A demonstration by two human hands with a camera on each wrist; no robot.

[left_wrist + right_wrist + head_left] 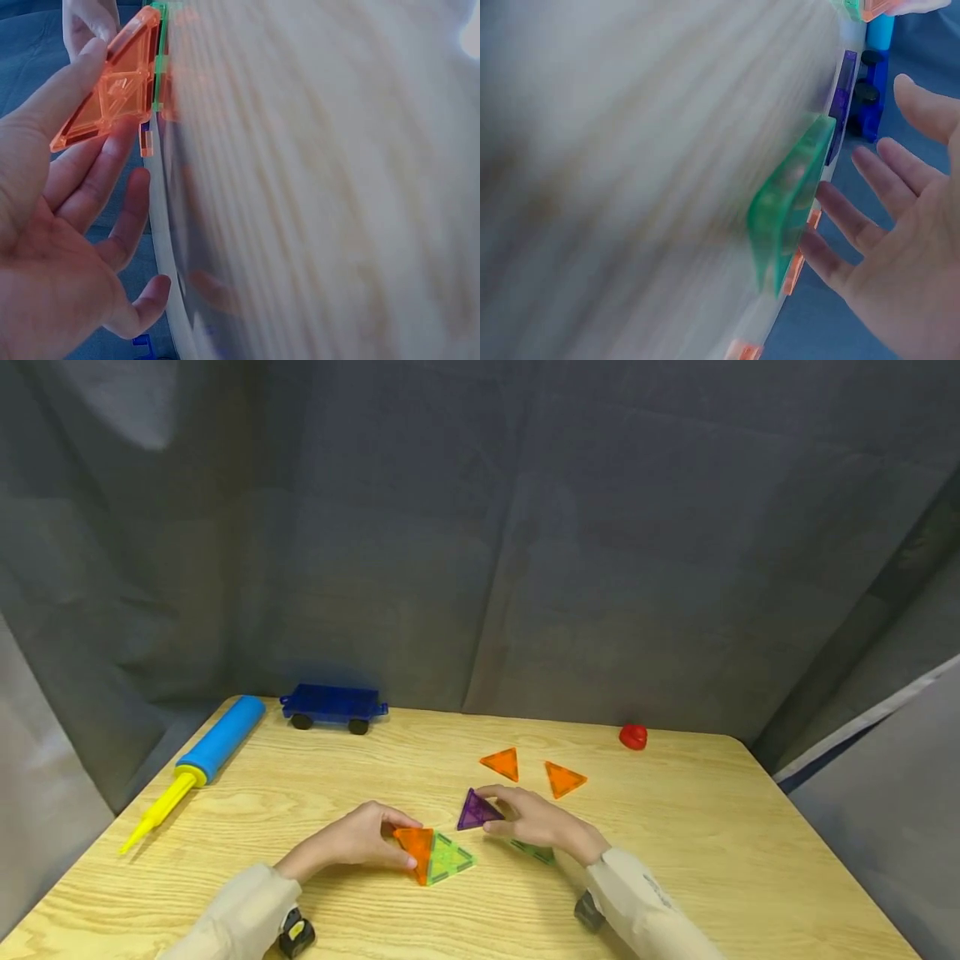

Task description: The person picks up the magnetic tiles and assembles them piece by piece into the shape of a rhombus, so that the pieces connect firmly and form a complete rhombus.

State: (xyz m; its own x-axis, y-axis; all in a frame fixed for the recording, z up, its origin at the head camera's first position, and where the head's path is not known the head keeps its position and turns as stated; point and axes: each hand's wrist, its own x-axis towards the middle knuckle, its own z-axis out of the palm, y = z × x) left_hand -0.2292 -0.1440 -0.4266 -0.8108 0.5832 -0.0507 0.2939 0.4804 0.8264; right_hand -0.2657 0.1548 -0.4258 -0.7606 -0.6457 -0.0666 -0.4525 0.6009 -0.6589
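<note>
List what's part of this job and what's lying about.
Translucent plastic, likely in use:
- held orange triangle
- lime triangle
- purple triangle
- green triangle
- two loose orange triangles

Likely lying about:
- blue-and-yellow plastic pump
- blue plastic toy wagon
- small red plastic object

Site presents as a screened-off tabletop booth, consistent with a staged recording set; the building type cannot be determined. Grey drapes point(480, 543) hang behind and at both sides of a wood-grain table point(750, 860). Small dark devices point(296, 933) are strapped at both wrists.

Three orange tiles point(562, 779), two green tiles point(447, 859), one purple tile point(476, 812), one cart point(333, 703).
</note>
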